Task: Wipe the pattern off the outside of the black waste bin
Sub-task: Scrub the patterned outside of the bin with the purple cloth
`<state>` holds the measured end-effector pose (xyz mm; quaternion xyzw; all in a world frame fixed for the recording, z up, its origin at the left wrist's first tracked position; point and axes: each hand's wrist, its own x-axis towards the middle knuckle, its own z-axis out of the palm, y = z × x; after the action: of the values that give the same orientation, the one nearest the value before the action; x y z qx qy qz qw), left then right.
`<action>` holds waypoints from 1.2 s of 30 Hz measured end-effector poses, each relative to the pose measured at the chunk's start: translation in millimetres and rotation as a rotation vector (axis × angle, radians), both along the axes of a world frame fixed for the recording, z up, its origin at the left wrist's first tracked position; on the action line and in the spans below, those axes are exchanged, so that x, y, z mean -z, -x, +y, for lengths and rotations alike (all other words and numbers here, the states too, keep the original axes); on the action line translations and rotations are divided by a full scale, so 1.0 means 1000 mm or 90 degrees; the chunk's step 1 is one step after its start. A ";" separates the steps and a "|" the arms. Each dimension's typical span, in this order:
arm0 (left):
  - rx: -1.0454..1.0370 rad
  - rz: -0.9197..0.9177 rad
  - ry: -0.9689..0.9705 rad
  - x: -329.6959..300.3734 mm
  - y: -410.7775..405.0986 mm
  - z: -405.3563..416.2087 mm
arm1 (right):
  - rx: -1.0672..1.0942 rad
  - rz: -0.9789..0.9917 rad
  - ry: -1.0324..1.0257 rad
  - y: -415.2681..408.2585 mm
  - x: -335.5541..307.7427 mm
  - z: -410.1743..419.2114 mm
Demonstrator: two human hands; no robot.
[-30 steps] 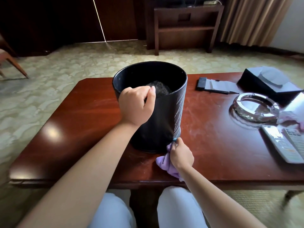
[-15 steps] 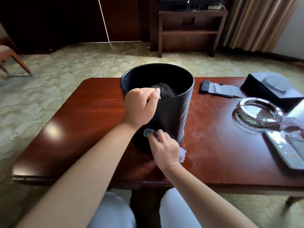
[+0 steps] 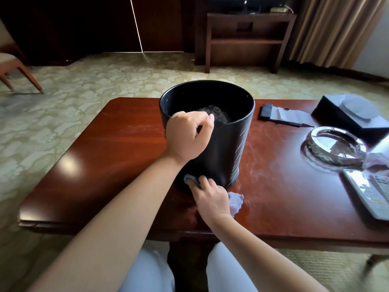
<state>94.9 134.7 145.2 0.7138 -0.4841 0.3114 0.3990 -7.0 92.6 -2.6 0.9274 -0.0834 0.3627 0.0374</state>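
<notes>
Black and glossy, the waste bin (image 3: 219, 144) is standing upright near the middle of a reddish wooden table (image 3: 105, 165) as a seated person is working on its outer wall. The left hand (image 3: 187, 135) is hooking its curled fingers over the bin's rim at about nine o'clock, steadying it. The right hand (image 3: 210, 199) is pressing a pale lilac cloth (image 3: 235, 202) against the base of the bin at roughly six o'clock, fingers curled around the fabric, one bluish corner showing at the fingertips. Faint white lines of the pattern (image 3: 239, 157) are showing on the wall toward four o'clock, so that stretch looks yet to be wiped; the front face near the hands is appearing plain black, which suggests part of the job is done. The far side is hidden. White smears are lying on the table beside the bin at three o'clock. A glass ashtray (image 3: 334, 146) and remote controls (image 3: 370, 192) are sitting well apart at three o'clock.
</notes>
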 end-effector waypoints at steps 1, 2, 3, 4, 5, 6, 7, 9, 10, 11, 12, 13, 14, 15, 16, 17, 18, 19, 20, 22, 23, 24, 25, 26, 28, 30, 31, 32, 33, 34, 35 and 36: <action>0.001 0.000 -0.002 0.000 0.000 0.000 | -0.001 0.044 -0.001 0.004 0.007 -0.001; 0.004 0.001 -0.004 0.000 0.000 0.001 | -0.004 0.094 -0.020 0.009 0.014 -0.003; 0.006 0.000 -0.005 0.000 0.000 0.001 | 0.001 0.141 -0.056 0.014 0.022 -0.008; 0.009 -0.003 -0.003 0.000 0.000 0.001 | 0.006 0.182 -0.112 0.018 0.028 -0.012; 0.011 -0.008 -0.001 0.000 0.001 0.001 | 0.027 0.199 -0.186 0.023 0.031 -0.016; 0.011 -0.012 0.001 0.000 0.001 0.000 | 0.067 0.174 -0.240 0.026 0.031 -0.019; 0.012 -0.016 0.002 0.000 0.001 0.000 | 0.121 0.128 -0.292 0.030 0.029 -0.022; 0.012 -0.022 0.005 0.001 0.001 -0.001 | 0.240 0.017 -0.431 0.036 0.028 -0.030; 0.009 -0.023 0.005 0.001 0.001 -0.002 | 0.290 0.001 -0.517 0.037 0.023 -0.035; 0.006 -0.023 0.005 0.001 0.002 -0.002 | 0.320 -0.005 -0.573 0.037 0.021 -0.041; 0.003 -0.024 0.005 0.001 0.002 -0.002 | 0.329 0.010 -0.601 0.037 0.023 -0.047; 0.003 -0.025 0.006 0.001 0.002 -0.002 | 0.324 0.030 -0.617 0.037 0.024 -0.051; 0.004 -0.027 0.007 0.001 0.003 -0.002 | 0.308 0.052 -0.621 0.036 0.024 -0.053; 0.004 -0.030 0.009 0.002 0.003 -0.002 | 0.296 0.075 -0.627 0.035 0.023 -0.054; 0.003 -0.033 0.010 0.002 0.003 -0.003 | 0.284 0.093 -0.622 0.034 0.022 -0.054; 0.001 -0.035 0.012 0.002 0.003 -0.003 | 0.280 0.106 -0.628 0.034 0.022 -0.054; -0.002 -0.037 0.013 0.002 0.003 -0.003 | 0.282 0.111 -0.631 0.034 0.023 -0.056; -0.005 -0.039 0.014 0.002 0.003 -0.004 | 0.290 0.115 -0.638 0.033 0.021 -0.058; -0.007 -0.041 0.015 0.002 0.003 -0.004 | 0.292 0.123 -0.623 0.033 0.020 -0.059; -0.007 -0.045 0.017 0.002 0.003 -0.005 | 0.243 0.163 -0.526 0.033 0.019 -0.058; -0.006 -0.047 0.018 0.003 0.003 -0.005 | 0.209 0.191 -0.468 0.033 0.018 -0.056; -0.005 -0.051 0.019 0.003 0.003 -0.005 | 0.189 0.207 -0.436 0.034 0.019 -0.055; -0.004 -0.054 0.020 0.004 0.003 -0.005 | 0.185 0.210 -0.437 0.036 0.019 -0.056; -0.003 -0.056 0.021 0.004 0.003 -0.005 | 0.197 0.191 -0.471 0.037 0.021 -0.059; -0.007 -0.059 0.020 0.003 0.004 -0.005 | 0.271 0.121 -0.624 0.035 0.019 -0.065; -0.013 -0.053 0.015 0.001 0.004 -0.004 | 0.320 0.086 -0.734 0.029 0.017 -0.065; -0.016 -0.048 0.013 0.001 0.004 -0.004 | 0.323 0.085 -0.736 0.027 0.018 -0.063; -0.019 -0.044 0.014 0.002 0.004 -0.004 | 0.317 0.087 -0.721 0.028 0.018 -0.058; -0.020 -0.041 0.016 0.003 0.004 -0.004 | 0.302 0.088 -0.703 0.029 0.018 -0.053; -0.022 -0.041 0.019 0.004 0.003 -0.004 | 0.278 0.090 -0.676 0.032 0.021 -0.046; -0.024 -0.044 0.022 0.005 0.003 -0.004 | 0.247 0.098 -0.640 0.034 0.024 -0.040; -0.028 -0.048 0.024 0.005 0.002 -0.004 | 0.212 0.109 -0.594 0.035 0.028 -0.034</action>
<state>92.4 130.6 140.0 0.7046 -0.4771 0.3555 0.3868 -41.6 59.0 -30.3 0.8459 -0.3802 0.1985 -0.3170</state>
